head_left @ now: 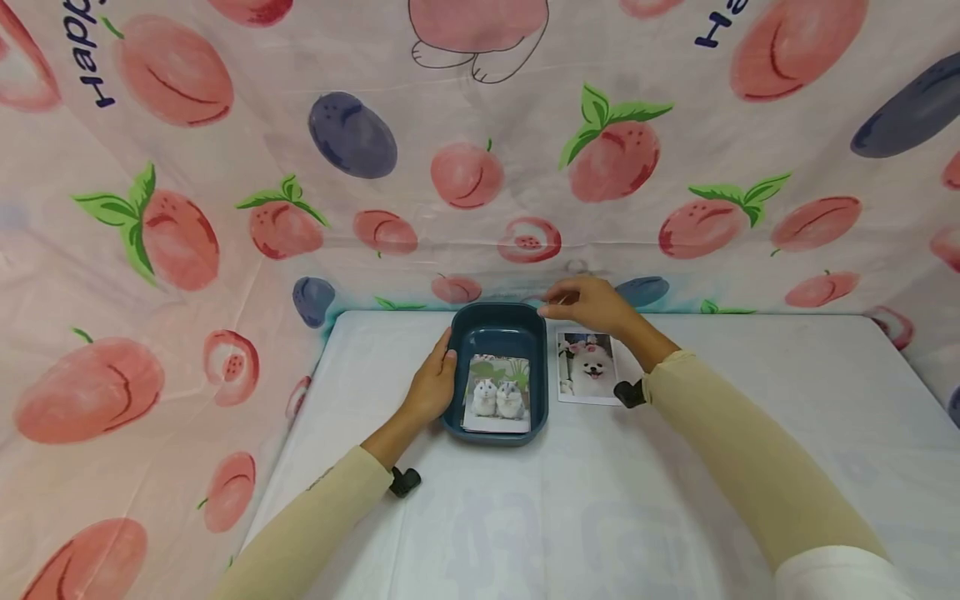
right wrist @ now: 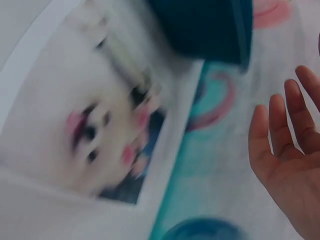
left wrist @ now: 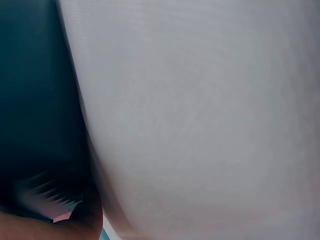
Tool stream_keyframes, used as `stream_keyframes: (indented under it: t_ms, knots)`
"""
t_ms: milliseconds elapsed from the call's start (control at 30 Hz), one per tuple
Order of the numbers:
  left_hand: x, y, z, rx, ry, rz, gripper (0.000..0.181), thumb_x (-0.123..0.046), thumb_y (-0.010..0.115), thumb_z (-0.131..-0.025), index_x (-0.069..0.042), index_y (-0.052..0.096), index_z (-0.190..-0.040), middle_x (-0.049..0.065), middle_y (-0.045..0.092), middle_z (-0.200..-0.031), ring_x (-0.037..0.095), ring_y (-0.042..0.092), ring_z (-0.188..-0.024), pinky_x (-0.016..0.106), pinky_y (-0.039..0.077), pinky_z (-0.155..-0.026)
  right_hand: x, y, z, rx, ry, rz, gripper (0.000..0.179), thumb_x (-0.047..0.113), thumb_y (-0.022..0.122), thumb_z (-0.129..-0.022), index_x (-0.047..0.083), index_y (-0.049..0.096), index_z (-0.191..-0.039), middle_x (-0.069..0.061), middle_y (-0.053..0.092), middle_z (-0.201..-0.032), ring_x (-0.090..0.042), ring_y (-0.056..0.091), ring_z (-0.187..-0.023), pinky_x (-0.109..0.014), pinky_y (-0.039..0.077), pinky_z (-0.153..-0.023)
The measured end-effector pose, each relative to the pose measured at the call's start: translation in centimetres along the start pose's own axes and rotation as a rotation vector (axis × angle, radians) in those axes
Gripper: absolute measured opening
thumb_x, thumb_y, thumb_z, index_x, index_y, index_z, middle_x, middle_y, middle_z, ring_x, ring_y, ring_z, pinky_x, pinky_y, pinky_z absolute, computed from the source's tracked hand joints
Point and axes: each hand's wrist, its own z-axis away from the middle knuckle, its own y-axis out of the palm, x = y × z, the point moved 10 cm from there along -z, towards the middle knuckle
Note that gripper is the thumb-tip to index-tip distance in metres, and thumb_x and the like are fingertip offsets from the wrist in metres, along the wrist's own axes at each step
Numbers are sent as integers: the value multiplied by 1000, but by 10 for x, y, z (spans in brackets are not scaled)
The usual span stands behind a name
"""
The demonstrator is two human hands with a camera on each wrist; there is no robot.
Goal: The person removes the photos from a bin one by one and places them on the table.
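Observation:
A dark blue plastic tray [head_left: 498, 315] with raised sides and rounded corners rests on the white table. In it lies a stack of photo cards, the top card [head_left: 497, 398] picturing two hamsters. My left hand [head_left: 431, 379] grips the tray's left side, thumb at the rim; the left wrist view catches part of that hand [left wrist: 82, 220] low beside the blue wall. Past the tray's far right corner hovers my right hand [head_left: 588, 304], its fingers loosely bent. In the right wrist view this hand [right wrist: 290, 145] holds nothing. Below its wrist, a photo card of a white dog [head_left: 588, 371] lies flat.
A fruit-patterned curtain [head_left: 465, 108] hangs right behind the table's far edge and along the left side. White cloth covers the table [head_left: 720, 483], stretching far to the right of the tray. Small black wrist cameras [head_left: 405, 482] sit under both forearms.

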Motion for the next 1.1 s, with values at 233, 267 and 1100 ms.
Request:
stream_keyframes:
  t_ms: [233,267,1100]
  knots:
    - [-1,-2,1,-11,6,-11,55,-36,31,-113,-24,20,-165,8,29,-168,31,26,-156,52,22,-127,39,23,-14,81,-46,-44,43,50,75,-90,19,75,-121,-4,71,-122,-25,66,-112,-46,56,-97]
    - [0,-2,0,-11,9,-11,55,-35,32,-113,-24,20,-165,9,29,-168,32,26,-156,53,22,-127,44,27,-16,93,-49,-46,41,48,76,-90,19,75,-119,-3,72,-121,-25,66,-112,-46,56,-96]
    - [3,0,-1,1,3,5,54,-35,31,-113,-26,21,-165,11,32,-167,34,30,-154,56,24,-125,57,126,-40,338,65,138,20,31,81,-89,15,81,-102,0,76,-99,-14,65,-86,-28,55,-77]
